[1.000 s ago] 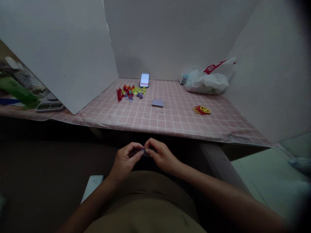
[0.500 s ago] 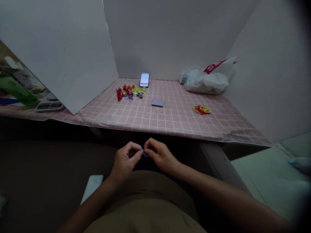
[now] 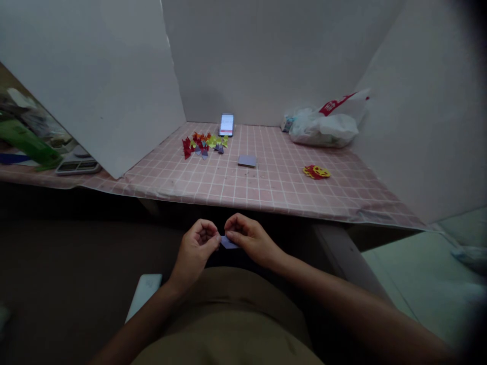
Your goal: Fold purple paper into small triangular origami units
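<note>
Paper (image 3: 229,244), small and purple, sits between both hands, over the person's lap, nearer the body than the table edge.

Right hand (image 3: 254,243): pinching the paper, thumb on top near its upper edge, other fingers curled behind. Right forearm (image 3: 335,294) comes in from lower right at a shallow slant.

Left hand (image 3: 195,248): fingers curled, thumb tip up against the forefinger, right at the paper's left end. Touching or just beside it; can't tell if it has a grip. Left forearm (image 3: 152,312) rises steeply from lower left, passing just beside a white device (image 3: 144,293).

Containers: white plastic bag (image 3: 323,131) with red print, far right of the table (image 3: 274,185), bulging, contents hidden. Small box (image 3: 288,123) at the bag's left side; can't see inside.

Rest of the table, pink checked cover: pile of folded paper pieces (image 3: 203,144) in red, orange, yellow and purple, left of centre. Phone (image 3: 227,125) behind the pile, propped up, screen lit. Flat purple stack (image 3: 247,161) near the middle. Red and yellow cutouts (image 3: 316,172) to the right, overlapping. Scale (image 3: 78,166) far left, outside the white panel (image 3: 102,76), green item (image 3: 28,139) next to it, blurred.
</note>
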`<action>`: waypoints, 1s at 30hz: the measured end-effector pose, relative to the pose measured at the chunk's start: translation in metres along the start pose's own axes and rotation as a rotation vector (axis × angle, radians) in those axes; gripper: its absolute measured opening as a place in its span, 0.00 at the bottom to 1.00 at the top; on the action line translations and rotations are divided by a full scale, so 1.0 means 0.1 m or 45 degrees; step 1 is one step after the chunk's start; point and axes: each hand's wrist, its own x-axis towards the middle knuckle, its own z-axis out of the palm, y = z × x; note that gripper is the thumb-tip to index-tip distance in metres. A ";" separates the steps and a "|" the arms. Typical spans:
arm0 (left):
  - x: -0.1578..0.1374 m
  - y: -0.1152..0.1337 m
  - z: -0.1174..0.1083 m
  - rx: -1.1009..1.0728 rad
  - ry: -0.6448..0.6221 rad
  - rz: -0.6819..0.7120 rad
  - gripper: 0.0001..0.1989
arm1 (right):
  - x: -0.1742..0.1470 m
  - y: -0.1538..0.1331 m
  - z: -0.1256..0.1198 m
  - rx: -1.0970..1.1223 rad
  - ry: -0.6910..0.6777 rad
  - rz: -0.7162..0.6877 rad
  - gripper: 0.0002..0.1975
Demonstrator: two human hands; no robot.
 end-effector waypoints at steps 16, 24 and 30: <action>0.05 0.00 -0.04 0.097 -0.096 -0.093 0.09 | 0.00 -0.07 -0.08 -0.441 -0.075 -0.076 0.07; 0.06 0.00 -0.06 0.160 -0.171 -0.167 0.10 | 0.06 -0.04 -0.17 -0.312 -0.106 -0.001 0.11; 0.04 -0.05 0.01 0.043 0.088 -0.101 0.11 | 0.06 -0.04 -0.12 0.165 0.005 0.161 0.15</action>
